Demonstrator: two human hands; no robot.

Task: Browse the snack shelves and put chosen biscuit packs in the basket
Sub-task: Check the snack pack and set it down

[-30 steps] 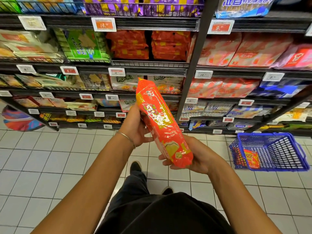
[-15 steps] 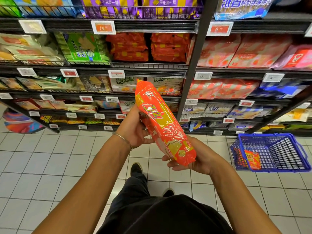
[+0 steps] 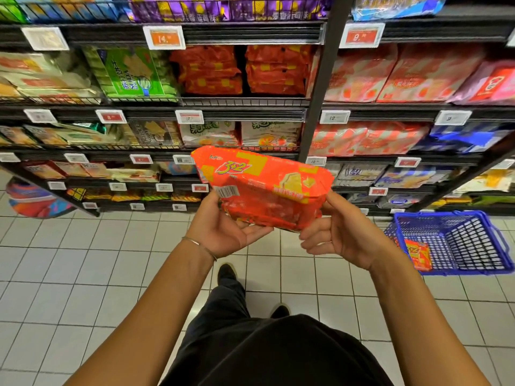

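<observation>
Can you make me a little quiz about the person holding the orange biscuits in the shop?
1. True or false: the blue basket stands on the floor.
2. How many hands hold the orange biscuit pack? A) none B) one C) two
3. What already lies in the basket?
Key: 1) True. 2) C: the left hand and the right hand each hold one end. 3) A smaller orange pack.
</observation>
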